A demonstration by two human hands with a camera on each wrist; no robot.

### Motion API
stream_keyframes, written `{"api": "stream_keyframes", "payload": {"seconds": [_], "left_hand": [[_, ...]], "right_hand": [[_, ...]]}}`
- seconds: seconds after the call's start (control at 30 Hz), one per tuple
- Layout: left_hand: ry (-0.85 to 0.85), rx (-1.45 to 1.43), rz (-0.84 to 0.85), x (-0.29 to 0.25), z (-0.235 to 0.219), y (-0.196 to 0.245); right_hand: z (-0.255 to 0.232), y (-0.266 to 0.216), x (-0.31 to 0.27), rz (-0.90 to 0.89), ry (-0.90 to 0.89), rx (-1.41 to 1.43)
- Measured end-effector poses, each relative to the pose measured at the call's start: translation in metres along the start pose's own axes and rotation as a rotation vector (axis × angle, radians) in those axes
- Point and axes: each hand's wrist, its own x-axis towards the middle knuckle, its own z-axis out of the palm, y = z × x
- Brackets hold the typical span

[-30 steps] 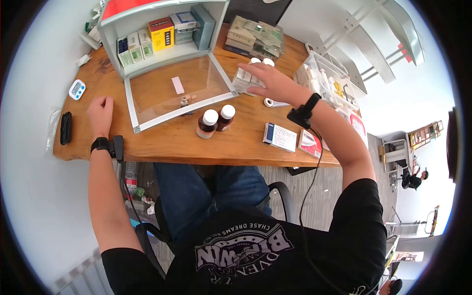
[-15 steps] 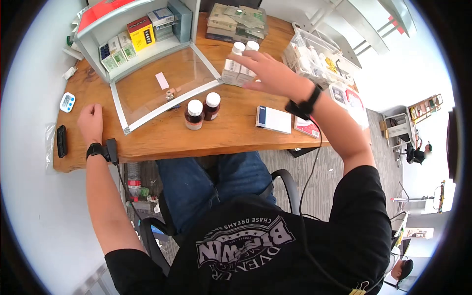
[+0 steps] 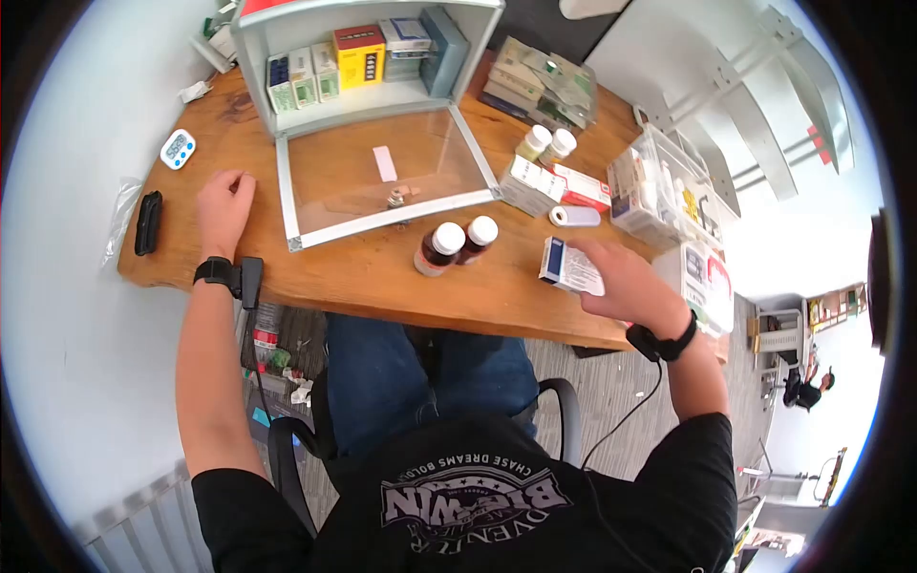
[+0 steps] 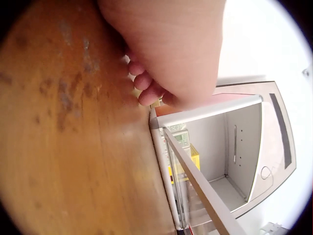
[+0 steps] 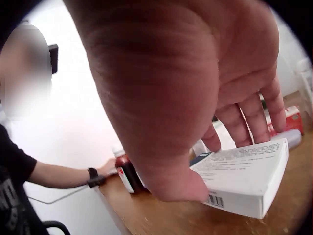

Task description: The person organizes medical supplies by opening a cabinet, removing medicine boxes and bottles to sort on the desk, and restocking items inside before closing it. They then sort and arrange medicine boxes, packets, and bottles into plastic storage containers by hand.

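Note:
In the head view, my right hand (image 3: pixel 630 288) is at a white and blue box (image 3: pixel 579 273) near the table's front edge. The right wrist view shows the thumb of the right hand (image 5: pixel 176 93) against the near side of the white box (image 5: pixel 239 171) and the fingers along its far side, pinching it. Loosely curled and holding nothing, my left hand (image 3: pixel 225 212) rests on the table at the left. In the left wrist view, the left hand (image 4: pixel 166 54) has bent fingers against the wood.
Two brown bottles (image 3: pixel 439 250) stand before the cabinet's lowered clear door (image 3: pixel 334 186). White cartons (image 3: pixel 531 187), two white-capped bottles (image 3: pixel 537 141), a red and white box (image 3: pixel 583 188) and a clear bin (image 3: pixel 659 191) lie to the right. A timer (image 3: pixel 178 150) is at the left.
My right hand has moved from above the white cartons toward the front edge and now pinches the white and blue box. The head view has shifted; my left hand stays resting on the table.

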Motion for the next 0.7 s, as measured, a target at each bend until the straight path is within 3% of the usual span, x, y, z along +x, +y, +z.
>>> {"api": "stream_keyframes", "payload": {"seconds": [0.07, 0.17, 0.23, 0.37, 0.53, 0.57, 0.63, 0.7], "left_hand": [[0.009, 0.010, -0.016, 0.002, 0.000, -0.001], [-0.003, 0.012, -0.023, 0.002, 0.001, 0.005], [-0.005, 0.007, -0.016, 0.004, -0.001, 0.007], [0.028, -0.002, -0.024, 0.002, -0.004, 0.009], [0.068, -0.064, -0.020, 0.005, -0.004, 0.007], [0.054, -0.077, -0.047, 0.004, -0.003, 0.008], [0.044, -0.069, -0.064, 0.003, -0.004, 0.010], [0.045, -0.053, -0.082, 0.004, -0.004, 0.008]], "right_hand": [[-0.024, -0.021, 0.008, -0.174, 0.258, 0.123], [-0.053, -0.064, 0.052, -0.213, 0.359, 0.297], [-0.051, -0.080, 0.112, -0.387, 0.549, 0.229], [-0.057, -0.107, 0.254, -0.301, 0.779, -0.003], [-0.091, -0.113, 0.380, -0.010, 0.682, -0.396], [-0.089, -0.103, 0.399, -0.010, 0.677, -0.397], [-0.088, -0.095, 0.415, -0.108, 0.944, -0.665], [-0.089, -0.088, 0.424, -0.135, 0.877, -0.636]]}}
